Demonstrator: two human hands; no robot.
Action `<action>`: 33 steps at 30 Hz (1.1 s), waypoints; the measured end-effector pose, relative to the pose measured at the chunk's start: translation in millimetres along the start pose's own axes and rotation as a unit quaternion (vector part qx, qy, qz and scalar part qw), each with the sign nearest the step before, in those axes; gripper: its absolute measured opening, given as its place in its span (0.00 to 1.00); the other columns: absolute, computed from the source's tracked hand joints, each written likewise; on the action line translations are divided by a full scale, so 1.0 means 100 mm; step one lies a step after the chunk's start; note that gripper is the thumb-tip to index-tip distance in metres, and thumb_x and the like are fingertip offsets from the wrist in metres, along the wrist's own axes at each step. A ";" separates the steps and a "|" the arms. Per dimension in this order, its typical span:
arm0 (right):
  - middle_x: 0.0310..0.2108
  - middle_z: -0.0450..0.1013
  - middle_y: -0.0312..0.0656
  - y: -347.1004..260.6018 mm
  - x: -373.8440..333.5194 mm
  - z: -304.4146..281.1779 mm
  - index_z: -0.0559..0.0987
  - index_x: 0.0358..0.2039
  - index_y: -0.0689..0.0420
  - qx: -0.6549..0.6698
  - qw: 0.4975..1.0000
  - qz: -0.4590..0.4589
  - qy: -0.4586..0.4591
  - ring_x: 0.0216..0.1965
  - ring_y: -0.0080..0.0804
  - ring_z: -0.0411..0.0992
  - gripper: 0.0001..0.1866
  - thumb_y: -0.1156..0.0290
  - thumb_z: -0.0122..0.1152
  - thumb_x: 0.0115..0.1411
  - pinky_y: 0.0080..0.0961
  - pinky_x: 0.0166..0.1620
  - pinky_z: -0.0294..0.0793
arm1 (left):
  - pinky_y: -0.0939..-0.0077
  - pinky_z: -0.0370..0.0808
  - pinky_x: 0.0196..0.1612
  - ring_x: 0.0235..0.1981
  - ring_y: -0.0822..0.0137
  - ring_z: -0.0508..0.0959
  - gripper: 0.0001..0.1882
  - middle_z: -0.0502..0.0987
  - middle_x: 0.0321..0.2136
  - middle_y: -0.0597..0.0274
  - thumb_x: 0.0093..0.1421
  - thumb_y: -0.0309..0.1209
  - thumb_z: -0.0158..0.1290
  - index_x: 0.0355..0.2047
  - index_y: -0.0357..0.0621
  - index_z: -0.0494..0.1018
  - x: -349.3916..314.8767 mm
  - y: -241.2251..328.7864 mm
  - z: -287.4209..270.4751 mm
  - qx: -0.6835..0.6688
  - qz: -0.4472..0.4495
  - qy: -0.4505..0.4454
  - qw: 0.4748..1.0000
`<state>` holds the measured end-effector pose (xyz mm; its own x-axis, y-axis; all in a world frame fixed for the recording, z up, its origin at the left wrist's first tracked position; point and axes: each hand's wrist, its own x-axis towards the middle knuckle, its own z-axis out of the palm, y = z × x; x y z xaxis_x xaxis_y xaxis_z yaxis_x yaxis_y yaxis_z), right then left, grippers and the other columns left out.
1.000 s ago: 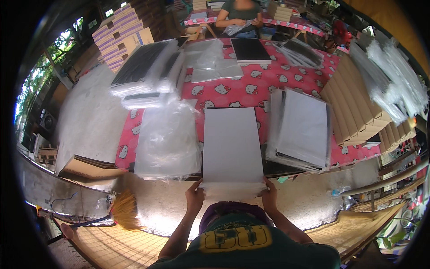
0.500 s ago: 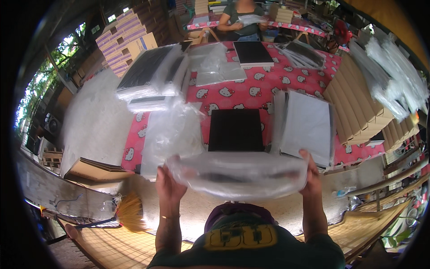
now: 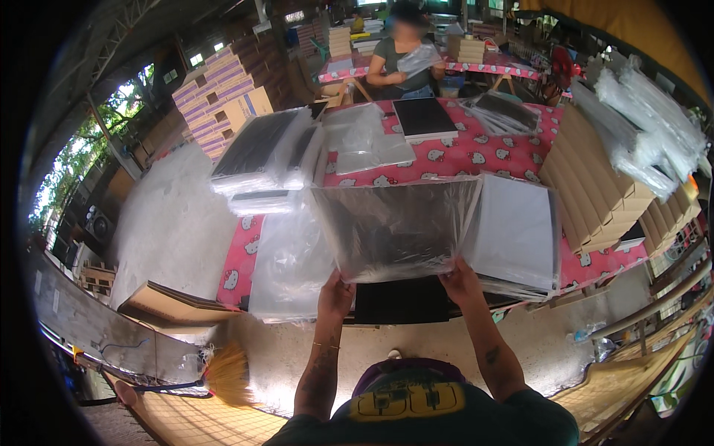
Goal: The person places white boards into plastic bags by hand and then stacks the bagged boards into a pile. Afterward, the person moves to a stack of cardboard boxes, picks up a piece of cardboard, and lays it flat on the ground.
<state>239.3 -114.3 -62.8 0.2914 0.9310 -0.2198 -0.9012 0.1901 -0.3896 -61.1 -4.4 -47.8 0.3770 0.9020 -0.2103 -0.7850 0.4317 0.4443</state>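
A wide clear plastic bag (image 3: 401,223) is stretched out in front of me, above the table. My left hand (image 3: 336,292) grips its near left corner, fingers closed. The near right corner is pinched by my right hand (image 3: 460,282). Through the plastic the bag looks dark; whether anything lies inside, I cannot tell. Below its near edge shows part of a flat black panel (image 3: 401,301); the rest is behind the bag. Loose clear bags (image 3: 290,260) lie to the left of it. On the right is a pile of white sheets in clear sleeves (image 3: 517,238).
A stack of plastic-wrapped black panels (image 3: 256,152) stands at the table's left. Folded cardboard (image 3: 591,178) and wrapped plastic bundles (image 3: 654,123) crowd the right. Another black panel (image 3: 424,117) lies farther back. Across the table, a person (image 3: 407,59) holds clear plastic. A broom (image 3: 227,375) is at lower left.
The bag has moved away from me and now spreads flat over the black panel, after being bunched and held wide. My hands have come closer together.
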 end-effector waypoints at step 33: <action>0.32 0.74 0.34 0.30 0.19 -0.34 0.76 0.37 0.51 0.100 0.989 0.073 -0.075 0.34 0.24 0.72 0.07 0.64 0.57 0.61 0.25 0.40 0.72 | 0.77 0.64 0.51 0.44 0.73 0.70 0.18 0.75 0.41 0.66 0.60 0.33 0.55 0.48 0.38 0.71 0.14 -0.08 0.10 0.440 0.176 -0.080 0.877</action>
<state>228.4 -101.3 -109.4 0.1156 0.9861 -0.1197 -0.9800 0.0935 -0.1757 -44.9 4.6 -45.0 0.3076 0.9365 0.1681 -0.2091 -0.1058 0.9721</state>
